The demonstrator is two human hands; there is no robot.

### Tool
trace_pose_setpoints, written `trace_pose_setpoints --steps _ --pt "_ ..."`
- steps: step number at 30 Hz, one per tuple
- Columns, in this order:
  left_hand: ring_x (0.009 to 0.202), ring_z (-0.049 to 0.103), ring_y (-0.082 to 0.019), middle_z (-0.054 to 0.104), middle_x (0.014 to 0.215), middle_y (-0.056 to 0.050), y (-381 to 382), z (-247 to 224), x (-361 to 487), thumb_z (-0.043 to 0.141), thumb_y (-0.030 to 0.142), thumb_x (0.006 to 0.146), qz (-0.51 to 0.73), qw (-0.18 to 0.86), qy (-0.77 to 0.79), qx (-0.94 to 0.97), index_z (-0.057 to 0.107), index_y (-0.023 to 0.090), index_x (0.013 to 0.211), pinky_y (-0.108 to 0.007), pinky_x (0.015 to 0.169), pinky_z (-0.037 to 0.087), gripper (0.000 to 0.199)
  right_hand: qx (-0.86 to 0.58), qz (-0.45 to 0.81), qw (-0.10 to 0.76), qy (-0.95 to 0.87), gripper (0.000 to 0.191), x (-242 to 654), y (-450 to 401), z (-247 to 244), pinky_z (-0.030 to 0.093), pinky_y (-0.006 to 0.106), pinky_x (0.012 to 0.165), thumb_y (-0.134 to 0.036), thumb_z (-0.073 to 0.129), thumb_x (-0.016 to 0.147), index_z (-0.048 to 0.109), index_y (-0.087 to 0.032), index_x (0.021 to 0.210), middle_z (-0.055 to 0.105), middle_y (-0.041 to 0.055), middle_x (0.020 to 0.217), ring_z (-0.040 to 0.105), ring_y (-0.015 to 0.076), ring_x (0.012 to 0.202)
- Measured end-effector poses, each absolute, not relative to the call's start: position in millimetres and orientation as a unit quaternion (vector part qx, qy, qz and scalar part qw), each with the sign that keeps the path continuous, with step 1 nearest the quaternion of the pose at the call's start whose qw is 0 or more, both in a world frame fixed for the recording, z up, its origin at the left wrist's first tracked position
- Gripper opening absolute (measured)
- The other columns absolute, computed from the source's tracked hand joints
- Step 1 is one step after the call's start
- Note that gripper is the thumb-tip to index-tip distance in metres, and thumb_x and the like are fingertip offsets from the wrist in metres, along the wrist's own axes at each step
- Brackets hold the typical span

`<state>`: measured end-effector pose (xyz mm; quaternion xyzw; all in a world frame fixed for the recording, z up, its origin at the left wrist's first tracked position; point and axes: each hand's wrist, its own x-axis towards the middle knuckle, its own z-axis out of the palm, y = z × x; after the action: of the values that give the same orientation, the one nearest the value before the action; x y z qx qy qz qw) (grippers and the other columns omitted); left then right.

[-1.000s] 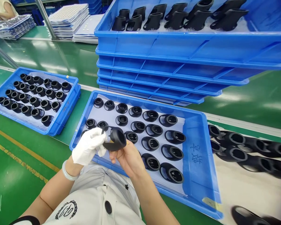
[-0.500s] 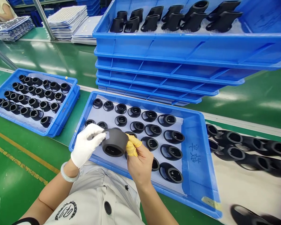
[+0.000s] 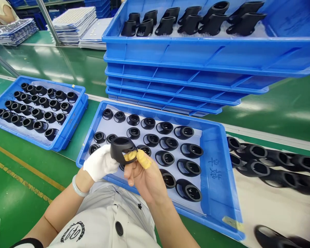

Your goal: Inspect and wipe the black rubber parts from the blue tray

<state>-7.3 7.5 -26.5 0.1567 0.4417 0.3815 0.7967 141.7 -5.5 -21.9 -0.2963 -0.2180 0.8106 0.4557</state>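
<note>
- One hollow black part (image 3: 117, 150) is held above the blue tray (image 3: 215, 148).
- Left hand (image 3: 100, 163) (white-gloved) grips its lower left side.
- Right hand (image 3: 148, 177), wearing yellow finger covers (image 3: 144, 160), pinches its lower right edge.

Part (image 3: 116, 150) blk, glove (image 3: 99, 163) wht, tray (image 3: 219, 194) blu.

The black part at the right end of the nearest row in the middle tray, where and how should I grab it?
Probably by the outer wall under its thick rim, from above and the right. The opening faces up, its thin loop sits left toward a neighbouring part, and the right side faces the blue tray wall.
</note>
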Motion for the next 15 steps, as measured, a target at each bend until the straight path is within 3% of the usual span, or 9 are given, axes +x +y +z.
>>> trace_pose_setpoints --steps 4,7,10,15 --pt "0.032 0.029 -0.004 0.040 0.045 0.004 13 -27 -7 0.054 0.029 0.077 0.364 0.845 0.386 0.062 0.047 0.015 0.060 -0.015 0.030 0.020 0.022 -0.309 0.820 0.455 -0.156 0.032 141 0 -30 0.044 0.015 0.033 -0.046 0.072 0.074 0.066 -0.015 0.074 0.064 0.0019 0.055 0.056 0.0101 0.040" --pt "0.034 0.032 -0.003 0.045 0.049 0.004 15 -28 -7 0.056 0.025 0.076 0.407 0.818 0.402 0.057 0.051 0.014 0.065 -0.014 0.031 0.022 0.016 -0.323 0.818 0.442 -0.177 0.033 139 3 -33 0.047 0.018 0.037 -0.047 0.070 0.075 0.065 -0.015 0.075 0.065 0.0035 0.063 0.059 0.0118 0.047" --pt "0.040 0.042 -0.004 0.052 0.055 0.002 14 -29 -8 0.062 0.025 0.073 0.457 0.768 0.439 0.095 0.055 0.013 0.069 -0.015 0.036 0.029 0.014 -0.409 0.743 0.449 -0.281 0.036 140 3 -40 0.052 0.026 0.049 -0.051 0.064 0.079 0.062 -0.015 0.083 0.066 0.0052 0.075 0.062 0.0152 0.056" --pt "0.034 0.044 -0.008 0.052 0.042 0.002 9 -40 -12 0.062 0.041 0.076 0.487 0.668 0.509 0.239 0.052 0.016 0.061 -0.020 0.038 0.033 0.031 -0.537 0.535 0.449 -0.473 0.048 144 2 -52 0.050 0.036 0.078 -0.048 0.061 0.082 0.055 -0.018 0.119 0.064 0.0092 0.104 0.061 0.0191 0.083"
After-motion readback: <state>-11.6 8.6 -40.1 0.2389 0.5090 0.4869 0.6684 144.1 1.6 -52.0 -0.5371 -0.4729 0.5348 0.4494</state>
